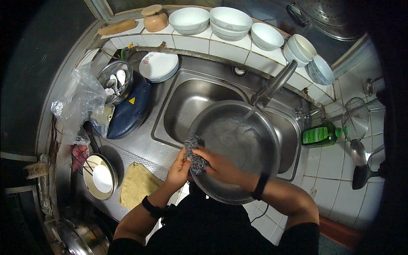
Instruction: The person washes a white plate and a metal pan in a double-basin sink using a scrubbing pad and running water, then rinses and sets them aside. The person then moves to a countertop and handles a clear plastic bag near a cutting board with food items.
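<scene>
Both of my hands grip a bunched, black-and-grey speckled dishcloth at the left rim of a large metal basin. My left hand is closed round its lower left side, just outside the rim. Over the inside of the basin, my right hand presses on the cloth from the right and is slightly blurred. Water runs from the faucet into the basin, where the water's surface is rippled. The basin rests across the double steel sink and covers much of its right bowl.
White bowls line the tiled ledge behind. Left are stacked plates, a metal bowl of spoons, a plastic bag, a yellow cloth and nested bowls. Right stand a green bottle and hanging utensils.
</scene>
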Motion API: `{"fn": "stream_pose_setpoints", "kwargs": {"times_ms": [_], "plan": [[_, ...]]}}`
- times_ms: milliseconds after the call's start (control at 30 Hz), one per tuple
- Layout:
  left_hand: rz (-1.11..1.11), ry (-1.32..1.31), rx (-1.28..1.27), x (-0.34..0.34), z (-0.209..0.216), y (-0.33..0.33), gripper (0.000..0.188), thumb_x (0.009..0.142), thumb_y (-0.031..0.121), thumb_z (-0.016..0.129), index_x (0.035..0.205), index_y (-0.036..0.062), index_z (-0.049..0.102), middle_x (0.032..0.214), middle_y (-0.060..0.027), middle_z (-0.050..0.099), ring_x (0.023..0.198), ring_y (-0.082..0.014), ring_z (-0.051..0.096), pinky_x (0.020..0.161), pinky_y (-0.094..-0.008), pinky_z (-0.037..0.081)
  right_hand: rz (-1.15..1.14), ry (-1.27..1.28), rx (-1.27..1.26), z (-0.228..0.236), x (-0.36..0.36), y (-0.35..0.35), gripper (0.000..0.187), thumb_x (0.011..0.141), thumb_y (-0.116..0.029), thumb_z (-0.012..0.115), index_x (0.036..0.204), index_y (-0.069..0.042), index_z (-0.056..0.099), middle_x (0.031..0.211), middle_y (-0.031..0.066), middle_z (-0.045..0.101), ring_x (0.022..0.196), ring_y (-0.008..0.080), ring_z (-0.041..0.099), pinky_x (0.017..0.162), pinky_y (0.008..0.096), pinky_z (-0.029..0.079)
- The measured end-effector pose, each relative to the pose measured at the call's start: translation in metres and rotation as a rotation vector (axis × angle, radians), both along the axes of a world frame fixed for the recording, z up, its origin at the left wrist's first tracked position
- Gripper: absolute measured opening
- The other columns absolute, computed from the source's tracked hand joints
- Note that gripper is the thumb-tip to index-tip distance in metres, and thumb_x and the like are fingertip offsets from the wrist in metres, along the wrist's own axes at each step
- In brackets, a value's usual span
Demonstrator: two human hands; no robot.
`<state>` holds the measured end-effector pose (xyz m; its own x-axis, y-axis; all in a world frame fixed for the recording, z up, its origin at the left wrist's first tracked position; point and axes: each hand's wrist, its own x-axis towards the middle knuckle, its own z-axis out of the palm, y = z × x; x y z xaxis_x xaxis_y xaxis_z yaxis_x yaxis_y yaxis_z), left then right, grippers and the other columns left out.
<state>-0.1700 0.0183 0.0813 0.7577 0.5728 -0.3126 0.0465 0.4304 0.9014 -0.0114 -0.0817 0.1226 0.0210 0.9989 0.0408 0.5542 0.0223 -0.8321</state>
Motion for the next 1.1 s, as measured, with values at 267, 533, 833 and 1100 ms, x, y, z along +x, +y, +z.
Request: {"fn": "stream_pose_setpoints", "kwargs": {"times_ms": [267,533,833,1100], "plan": [[-0.076,0.1,0.011,-0.002,0.006,0.0,0.059,0.089,0.001,0.048,0.141,0.0065,0.02,0.077,0.0003,0.059,0.063,-0.002,0.048,0.059,-0.0172,0.039,-0.342,-0.774,-0.252,-0.048,0.109,0.041,0.065,0.079,0.0,0.045,0.139,-0.011,0.025,0.138,0.0137,0.034,0.128,0.0296,0.034,0.102,0.0379,0.035],[-0.016,0.08,0.058,0.005,0.004,-0.002,0.054,0.091,0.006,0.048,0.139,0.0055,0.024,0.071,-0.0001,0.057,0.055,-0.0031,0.046,0.051,-0.0188,0.037,-0.3,-1.268,-0.674,-0.081,0.133,-0.081,0.05,0.085,-0.018,0.045,0.133,-0.006,0.039,0.135,0.0131,0.041,0.129,0.0277,0.033,0.103,0.0432,0.028],[-0.152,0.21,0.121,0.002,0.019,0.006,0.057,0.093,0.009,0.043,0.143,0.0071,0.014,0.073,-0.0038,0.058,0.055,-0.0057,0.05,0.051,-0.0212,0.04,-0.456,-0.797,-0.79,-0.097,0.121,-0.033,0.034,0.079,-0.01,0.052,0.112,-0.008,0.056,0.118,0.0109,0.054,0.115,0.0312,0.047,0.092,0.044,0.038],[-0.165,0.153,0.133,0.001,0.01,0.007,0.058,0.093,0.008,0.04,0.143,0.004,0.01,0.111,-0.0122,0.055,0.09,-0.0126,0.054,0.077,-0.0245,0.044,-0.64,0.169,-0.318,-0.101,0.076,0.056,0.069,0.083,-0.016,0.057,0.138,0.001,0.019,0.138,0.0258,0.029,0.125,0.0389,0.034,0.1,0.0352,0.033]]}}
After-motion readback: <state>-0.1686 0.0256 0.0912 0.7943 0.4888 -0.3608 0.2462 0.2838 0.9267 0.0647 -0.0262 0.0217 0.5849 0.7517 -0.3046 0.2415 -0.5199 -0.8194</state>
